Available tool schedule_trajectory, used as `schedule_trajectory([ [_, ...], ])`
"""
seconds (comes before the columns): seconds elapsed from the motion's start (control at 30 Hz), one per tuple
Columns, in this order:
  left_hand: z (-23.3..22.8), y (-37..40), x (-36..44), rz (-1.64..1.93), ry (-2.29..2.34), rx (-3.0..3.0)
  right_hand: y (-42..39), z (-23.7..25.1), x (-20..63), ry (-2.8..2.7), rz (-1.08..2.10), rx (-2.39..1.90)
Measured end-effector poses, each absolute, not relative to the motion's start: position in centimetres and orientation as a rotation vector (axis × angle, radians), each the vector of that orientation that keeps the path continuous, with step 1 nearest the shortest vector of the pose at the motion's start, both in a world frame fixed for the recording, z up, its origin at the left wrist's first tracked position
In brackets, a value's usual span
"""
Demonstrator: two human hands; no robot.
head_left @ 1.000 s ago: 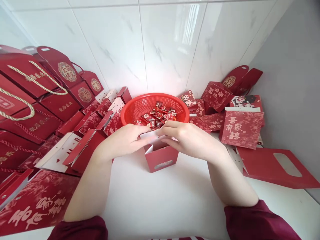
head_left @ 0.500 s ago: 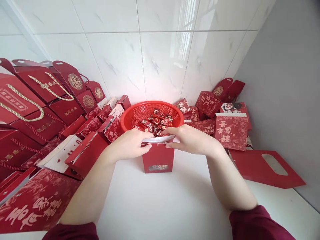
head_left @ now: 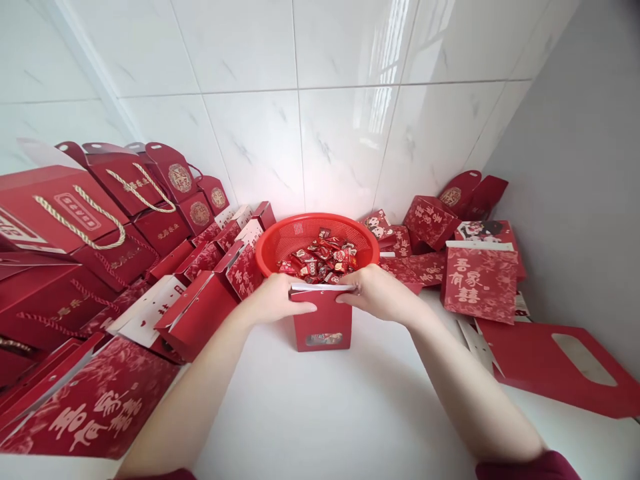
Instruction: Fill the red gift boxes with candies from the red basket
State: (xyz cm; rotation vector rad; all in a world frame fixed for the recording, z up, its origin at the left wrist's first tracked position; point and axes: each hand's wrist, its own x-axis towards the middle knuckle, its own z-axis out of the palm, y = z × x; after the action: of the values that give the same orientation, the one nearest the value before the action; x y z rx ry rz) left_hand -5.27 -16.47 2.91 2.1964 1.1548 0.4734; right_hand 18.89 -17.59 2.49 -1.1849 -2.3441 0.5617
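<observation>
Your left hand (head_left: 277, 301) and right hand (head_left: 376, 293) pinch the top edge of the small red box (head_left: 321, 319) from both sides, fingers pressed on the folded flaps. If you squeeze unevenly, the box may tip on the tabletop (head_left: 320, 413) or the flaps may spring open. The box stands upright between your hands, just before the red basket (head_left: 280, 233) of candies (head_left: 320, 260); what shows in its window, I cannot tell.

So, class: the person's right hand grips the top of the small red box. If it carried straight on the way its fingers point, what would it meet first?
The right hand points leftward across the small red box, so it would most likely meet the left hand gripping the opposite side, though depth is uncertain.
</observation>
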Motion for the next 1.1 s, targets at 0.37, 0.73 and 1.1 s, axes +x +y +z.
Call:
schedule_trajectory([
  [0.37, -7.6, -19.1, -6.1, 0.875, 0.987, 1.578, -16.2, -5.0, 18.2, -1.894, 1.358, -0.648],
  [0.73, -8.3, -18.3, -7.0, 0.880, 0.991, 1.582, -17.2, -8.1, 17.3, -1.871, 1.278, -0.732],
  [1.1, -3.1, -20.1, -6.4, 1.287, 1.031, 1.871, -18.9, -6.4, 15.8, -1.875, 0.807, -0.631],
])
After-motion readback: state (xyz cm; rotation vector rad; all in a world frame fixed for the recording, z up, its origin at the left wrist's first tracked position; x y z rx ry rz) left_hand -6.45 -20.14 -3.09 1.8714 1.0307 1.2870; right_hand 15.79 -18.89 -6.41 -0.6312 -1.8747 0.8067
